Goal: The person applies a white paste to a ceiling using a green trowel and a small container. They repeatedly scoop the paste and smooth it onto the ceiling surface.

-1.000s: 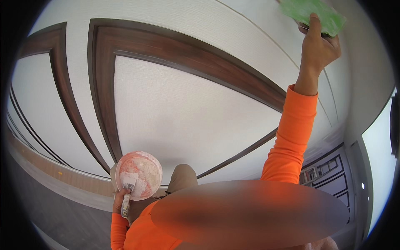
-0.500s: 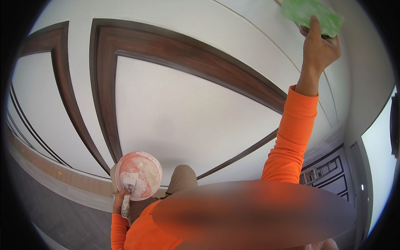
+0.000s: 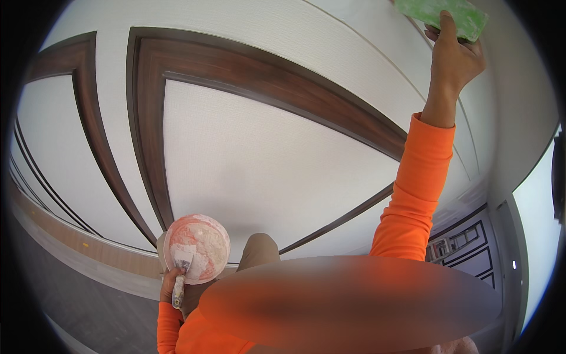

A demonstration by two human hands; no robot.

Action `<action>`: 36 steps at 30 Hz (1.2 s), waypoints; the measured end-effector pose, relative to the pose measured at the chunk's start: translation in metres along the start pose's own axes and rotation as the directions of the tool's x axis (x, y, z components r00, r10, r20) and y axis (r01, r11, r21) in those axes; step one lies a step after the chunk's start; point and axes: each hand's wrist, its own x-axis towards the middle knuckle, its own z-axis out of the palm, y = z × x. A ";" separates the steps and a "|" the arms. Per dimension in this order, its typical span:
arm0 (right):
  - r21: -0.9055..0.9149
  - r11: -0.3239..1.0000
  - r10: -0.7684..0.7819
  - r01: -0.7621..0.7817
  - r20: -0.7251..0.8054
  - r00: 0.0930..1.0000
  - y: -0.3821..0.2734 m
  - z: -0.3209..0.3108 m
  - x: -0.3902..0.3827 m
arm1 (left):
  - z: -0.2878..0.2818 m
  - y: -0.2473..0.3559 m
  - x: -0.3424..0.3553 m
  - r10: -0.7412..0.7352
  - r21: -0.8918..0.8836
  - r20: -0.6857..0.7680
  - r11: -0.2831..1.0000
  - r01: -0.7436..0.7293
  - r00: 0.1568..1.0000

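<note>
Down at the lower left, my left hand [image 3: 171,283] grips a putty knife [image 3: 178,290] together with a round pinkish tub [image 3: 209,248] of pale putty; the knife blade lies over the putty. At the upper right, my right hand [image 3: 457,62] is raised with its fingers closed on a flat green pad [image 3: 421,12] smeared with white, thumb on its near side. The pad is up at the upper white wall surface; whether it touches cannot be told.
Before me is a white textured wall [image 3: 265,153] with dark wood moulding [image 3: 145,88]. A light wooden strip [image 3: 76,239] runs above a grey floor [image 3: 88,283]. A metal ladder-like object [image 3: 457,239] stands far right. A blurred oval covers the lower middle.
My right hand and the green pad have shifted slightly upward. My left hand and the tub stay in about the same place.
</note>
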 end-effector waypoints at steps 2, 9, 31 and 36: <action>-0.030 1.000 0.001 -0.002 -0.028 1.000 -0.006 -0.001 -0.003 | -0.003 -0.002 0.001 -0.019 -0.001 -0.003 1.000 0.019 1.000; -0.068 0.997 -0.019 0.019 0.011 1.000 -0.001 -0.003 -0.007 | -0.001 -0.015 0.008 0.114 -0.017 -0.043 0.993 -0.115 0.993; -0.064 0.997 -0.045 0.045 0.003 0.999 0.016 -0.023 -0.016 | 0.002 -0.021 0.010 0.063 -0.087 -0.082 0.994 -0.070 0.995; 0.014 0.998 -0.057 0.057 0.002 0.998 0.016 -0.021 -0.020 | 0.000 -0.017 0.008 0.051 -0.044 -0.013 0.998 -0.052 0.999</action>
